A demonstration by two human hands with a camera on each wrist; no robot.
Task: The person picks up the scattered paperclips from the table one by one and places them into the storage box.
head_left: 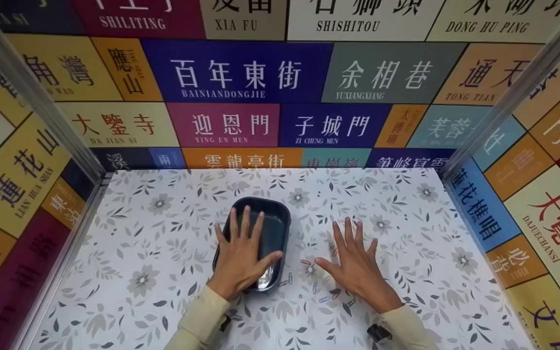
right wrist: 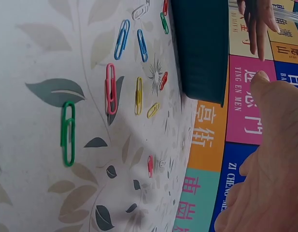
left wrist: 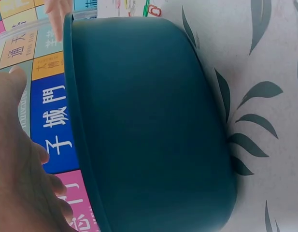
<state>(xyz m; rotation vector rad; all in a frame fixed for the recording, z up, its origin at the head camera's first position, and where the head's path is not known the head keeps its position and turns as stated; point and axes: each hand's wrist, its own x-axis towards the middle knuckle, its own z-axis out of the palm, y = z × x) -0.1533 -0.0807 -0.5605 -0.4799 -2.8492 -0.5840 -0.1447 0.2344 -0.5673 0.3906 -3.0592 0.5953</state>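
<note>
A dark blue-green rectangular dish (head_left: 279,221) stands on the table. Over it hovers my left hand (head_left: 241,257), fingers spread; the left wrist view shows that hand (left wrist: 16,159) apart from the dish's rim. To the right, my right hand (head_left: 358,267) is held above the table with its fingers spread and nothing in it. Loose paper clips lie between the dish and that hand. Among them the right wrist view shows a green paper clip (right wrist: 68,134), a pink paper clip (right wrist: 110,89), a blue paper clip (right wrist: 121,39) and a yellow paper clip (right wrist: 138,95).
The table (head_left: 129,233) has a white cover printed with grey leaves and flowers. Panels with colourful Chinese place names, such as the back panel (head_left: 241,70), enclose it at the back and both sides. A dark band (head_left: 379,333) is on the right wrist.
</note>
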